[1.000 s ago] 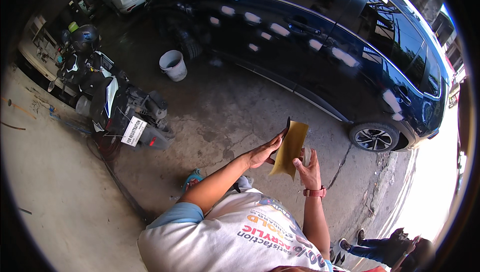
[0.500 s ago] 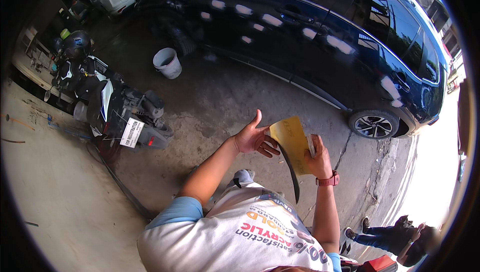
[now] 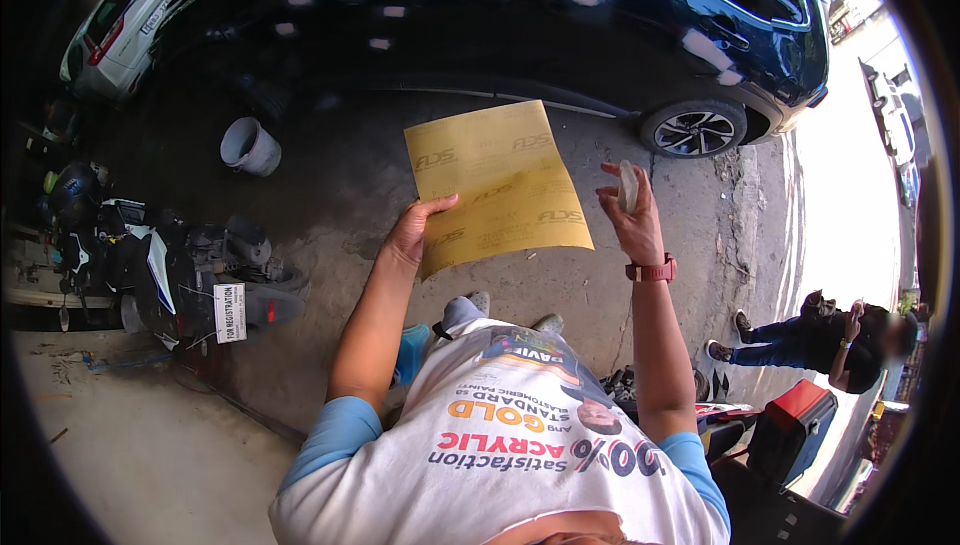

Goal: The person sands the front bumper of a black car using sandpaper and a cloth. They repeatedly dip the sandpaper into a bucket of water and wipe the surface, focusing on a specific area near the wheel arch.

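My left hand (image 3: 412,230) grips a sheet of sandpaper (image 3: 495,180) at its left edge, thumb on top. The sheet is yellowish with dark print on the side facing up, and it bows slightly along its lower edge. To the right of it, apart from the sheet, my right hand (image 3: 634,220) is raised with a small whitish, translucent piece (image 3: 628,187) held between the fingers. What kind of thing that piece is, I cannot make out. A red watch (image 3: 652,270) is on my right wrist.
Ahead stands a dark blue car (image 3: 480,35) with pale patches on its side. A white bucket (image 3: 250,147) and a parked motorcycle (image 3: 180,265) are at left, a white car (image 3: 125,20) beyond. At right are a person in dark clothes (image 3: 800,340) and a red-and-black box (image 3: 795,430).
The sandpaper has turned from edge-on to facing up. It has passed from my right hand to my left, and my right hand is now apart from it. My view has shifted right.
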A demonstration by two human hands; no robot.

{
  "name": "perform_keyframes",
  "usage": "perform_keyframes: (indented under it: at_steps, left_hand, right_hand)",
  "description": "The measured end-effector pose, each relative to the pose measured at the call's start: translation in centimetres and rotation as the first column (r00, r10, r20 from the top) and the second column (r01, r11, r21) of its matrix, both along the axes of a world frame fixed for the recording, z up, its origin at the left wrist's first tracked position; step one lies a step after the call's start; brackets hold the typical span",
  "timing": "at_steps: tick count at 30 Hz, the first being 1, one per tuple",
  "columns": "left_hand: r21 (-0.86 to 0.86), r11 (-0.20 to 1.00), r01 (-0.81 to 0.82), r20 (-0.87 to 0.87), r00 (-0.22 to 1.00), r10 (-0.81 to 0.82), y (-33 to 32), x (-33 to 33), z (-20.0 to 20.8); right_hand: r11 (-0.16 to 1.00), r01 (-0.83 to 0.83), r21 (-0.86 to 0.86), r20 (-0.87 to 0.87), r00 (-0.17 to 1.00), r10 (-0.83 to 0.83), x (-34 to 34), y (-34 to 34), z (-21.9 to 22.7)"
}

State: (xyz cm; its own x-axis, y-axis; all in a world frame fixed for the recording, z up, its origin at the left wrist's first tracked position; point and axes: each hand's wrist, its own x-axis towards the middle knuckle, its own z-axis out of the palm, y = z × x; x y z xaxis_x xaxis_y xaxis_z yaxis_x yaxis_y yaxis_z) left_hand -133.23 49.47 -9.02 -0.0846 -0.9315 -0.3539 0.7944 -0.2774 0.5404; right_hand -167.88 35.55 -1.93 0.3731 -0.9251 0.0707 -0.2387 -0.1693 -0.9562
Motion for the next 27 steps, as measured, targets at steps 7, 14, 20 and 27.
perform_keyframes:
  at_steps: [7,14,20,27]
  left_hand:
    - [0.092,0.994,0.057,-0.017,0.998,-0.056,0.7,-4.6,-3.4]
    - [-0.419,0.888,0.19,-0.189,0.938,-0.29,1.1,-6.0,-4.4]
    - [-0.259,0.966,0.008,0.157,0.987,0.034,-0.2,-9.6,-2.3]
    - [-0.22,0.975,0.029,-0.106,0.993,-0.054,-0.6,-8.8,-4.4]
  right_hand:
    - [0.985,-0.113,0.134,0.374,0.926,0.055,2.0,5.7,-1.3]
    - [0.733,0.226,0.642,0.225,0.858,-0.461,1.6,6.4,-2.7]
    - [0.862,-0.206,0.463,0.276,0.958,0.081,2.7,10.0,-2.9]
    - [0.808,-0.504,0.306,-0.062,0.836,0.545,3.7,10.5,0.7]
